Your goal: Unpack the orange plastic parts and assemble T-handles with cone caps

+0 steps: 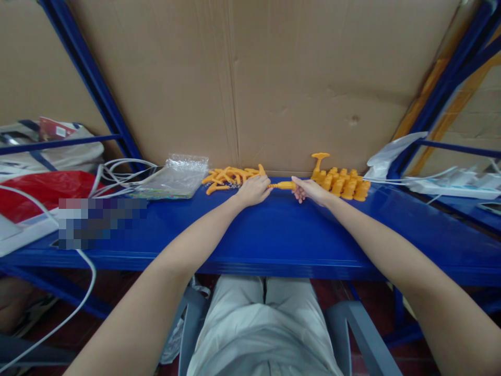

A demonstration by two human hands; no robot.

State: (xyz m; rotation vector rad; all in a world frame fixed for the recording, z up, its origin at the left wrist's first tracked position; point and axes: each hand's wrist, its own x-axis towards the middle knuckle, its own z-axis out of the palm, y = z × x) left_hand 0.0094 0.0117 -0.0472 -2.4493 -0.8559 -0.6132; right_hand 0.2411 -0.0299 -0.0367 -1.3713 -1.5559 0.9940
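Beyond my left grip (253, 191) I see a tall brown cardboard wall (293, 78), creased vertically; beneath the grip spreads a glossy blue desk (274, 240), catching soft light; blue metal uprights (90, 78) slant off to either side; nearer me than the grip, a grey chair (360, 324) stands over dark red floor (125, 292).

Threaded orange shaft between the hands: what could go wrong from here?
The threaded shaft might bind in the orange body if misaligned. The right hand is close to the standing orange pieces; a bump could topple some. The left hand could scatter the loose orange pile beside it.
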